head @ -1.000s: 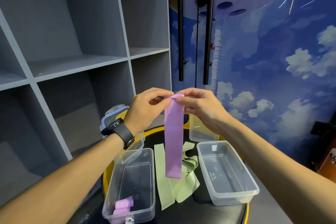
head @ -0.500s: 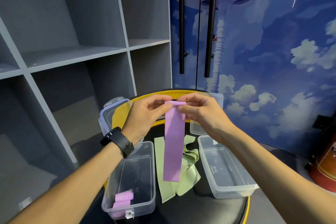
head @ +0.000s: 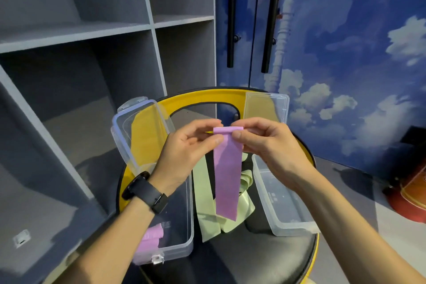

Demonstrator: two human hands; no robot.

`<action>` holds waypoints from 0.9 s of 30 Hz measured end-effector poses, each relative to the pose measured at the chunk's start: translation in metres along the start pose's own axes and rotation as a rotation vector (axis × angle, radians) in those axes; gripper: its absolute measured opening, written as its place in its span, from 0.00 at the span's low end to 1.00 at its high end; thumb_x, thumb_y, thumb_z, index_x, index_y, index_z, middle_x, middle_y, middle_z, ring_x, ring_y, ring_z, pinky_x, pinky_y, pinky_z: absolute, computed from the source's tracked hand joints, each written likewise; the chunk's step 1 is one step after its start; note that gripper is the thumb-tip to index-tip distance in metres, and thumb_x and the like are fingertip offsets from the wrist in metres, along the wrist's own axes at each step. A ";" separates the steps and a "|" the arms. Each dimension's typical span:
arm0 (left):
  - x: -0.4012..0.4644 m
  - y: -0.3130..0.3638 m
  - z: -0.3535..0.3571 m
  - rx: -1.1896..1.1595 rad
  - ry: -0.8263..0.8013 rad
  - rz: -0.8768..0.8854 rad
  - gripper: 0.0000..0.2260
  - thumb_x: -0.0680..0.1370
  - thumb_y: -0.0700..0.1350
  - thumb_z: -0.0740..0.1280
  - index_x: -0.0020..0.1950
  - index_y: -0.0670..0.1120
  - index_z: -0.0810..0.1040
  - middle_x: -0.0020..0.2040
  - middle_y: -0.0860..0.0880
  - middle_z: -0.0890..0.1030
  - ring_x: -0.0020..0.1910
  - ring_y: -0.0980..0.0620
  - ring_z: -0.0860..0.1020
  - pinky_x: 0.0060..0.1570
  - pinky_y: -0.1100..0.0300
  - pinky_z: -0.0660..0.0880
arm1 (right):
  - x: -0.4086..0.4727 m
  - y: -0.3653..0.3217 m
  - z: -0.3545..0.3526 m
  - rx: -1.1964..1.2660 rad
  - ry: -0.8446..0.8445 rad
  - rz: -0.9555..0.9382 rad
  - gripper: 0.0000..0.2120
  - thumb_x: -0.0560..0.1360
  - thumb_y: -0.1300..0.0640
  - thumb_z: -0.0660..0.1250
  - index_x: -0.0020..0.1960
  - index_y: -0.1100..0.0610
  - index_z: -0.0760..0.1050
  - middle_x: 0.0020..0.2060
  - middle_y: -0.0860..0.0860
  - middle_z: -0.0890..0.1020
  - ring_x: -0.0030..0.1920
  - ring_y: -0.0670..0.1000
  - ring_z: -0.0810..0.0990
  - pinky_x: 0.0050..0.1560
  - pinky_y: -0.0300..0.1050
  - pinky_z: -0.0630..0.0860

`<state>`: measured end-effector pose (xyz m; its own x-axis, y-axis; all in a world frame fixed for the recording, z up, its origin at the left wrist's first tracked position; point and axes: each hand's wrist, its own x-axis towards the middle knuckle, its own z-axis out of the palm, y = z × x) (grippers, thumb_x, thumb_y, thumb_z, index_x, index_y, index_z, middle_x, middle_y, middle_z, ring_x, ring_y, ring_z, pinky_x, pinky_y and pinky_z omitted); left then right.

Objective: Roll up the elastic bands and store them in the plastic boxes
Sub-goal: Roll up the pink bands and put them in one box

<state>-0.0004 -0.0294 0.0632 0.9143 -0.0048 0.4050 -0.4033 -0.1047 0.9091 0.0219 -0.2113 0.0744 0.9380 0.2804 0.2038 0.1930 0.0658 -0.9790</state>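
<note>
While both hands pinch its top edge, the purple band (head: 227, 168) hangs straight down from the grip, its free end loose over the seat. Largest item: the chair seat (head: 265, 258), black with a yellow rim, lies below the grip and carries everything. Down and left of the grip sits the left plastic box (head: 184, 221), its lid (head: 138, 131) tipped up behind; two rolled purple bands (head: 151, 237) lie at its near end. Down and right of the grip sits the right plastic box (head: 283, 210), apparently with nothing in it. Directly under the hanging strip lie the green bands (head: 207, 214), unrolled and overlapping.

Grip: left hand (head: 186, 157) and right hand (head: 265, 147) each close thumb and fingertips on the folded top edge, one at either corner.

Step, by judgement: first turn of the roll just started. The next move calls for turning the fold over itself while keeping the edges square, since the elastic may spring open.

Not resolved: how many green bands are in the pile; the left forearm covers part of the left box and its rolls; the right fingertips behind the fold are hidden.
</note>
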 end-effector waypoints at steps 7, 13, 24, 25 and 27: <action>-0.005 -0.027 0.000 -0.019 0.016 -0.087 0.09 0.74 0.41 0.70 0.53 0.50 0.82 0.49 0.48 0.85 0.50 0.51 0.83 0.47 0.59 0.79 | 0.000 0.021 0.004 -0.026 -0.006 0.011 0.07 0.74 0.63 0.69 0.51 0.60 0.82 0.44 0.55 0.86 0.46 0.52 0.85 0.48 0.46 0.82; -0.005 -0.036 -0.002 0.004 0.048 -0.074 0.09 0.75 0.37 0.70 0.50 0.50 0.83 0.46 0.52 0.85 0.47 0.56 0.82 0.46 0.64 0.77 | 0.006 0.031 0.008 -0.065 -0.012 0.029 0.07 0.74 0.65 0.70 0.51 0.57 0.82 0.43 0.53 0.86 0.46 0.53 0.85 0.50 0.51 0.83; -0.004 -0.041 -0.007 0.026 0.018 -0.095 0.10 0.74 0.37 0.70 0.52 0.49 0.83 0.49 0.51 0.85 0.50 0.54 0.82 0.50 0.64 0.77 | 0.006 0.044 0.012 0.034 0.028 0.090 0.05 0.74 0.63 0.70 0.49 0.59 0.81 0.43 0.57 0.86 0.43 0.51 0.84 0.46 0.47 0.81; -0.004 -0.041 -0.008 0.015 -0.006 -0.100 0.11 0.74 0.37 0.70 0.53 0.49 0.82 0.50 0.51 0.85 0.52 0.54 0.82 0.51 0.63 0.77 | 0.007 0.044 0.011 0.034 0.032 0.086 0.05 0.74 0.63 0.70 0.49 0.59 0.81 0.42 0.57 0.86 0.43 0.52 0.84 0.48 0.51 0.81; -0.004 -0.039 -0.008 -0.030 -0.036 -0.124 0.11 0.74 0.41 0.70 0.56 0.50 0.81 0.51 0.53 0.85 0.53 0.55 0.81 0.50 0.65 0.76 | 0.007 0.043 0.011 0.031 0.040 0.078 0.06 0.73 0.64 0.70 0.49 0.59 0.81 0.41 0.56 0.86 0.44 0.53 0.84 0.51 0.56 0.80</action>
<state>0.0115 -0.0171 0.0274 0.9578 -0.0294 0.2858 -0.2873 -0.0773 0.9547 0.0334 -0.1962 0.0338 0.9608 0.2470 0.1259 0.1105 0.0752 -0.9910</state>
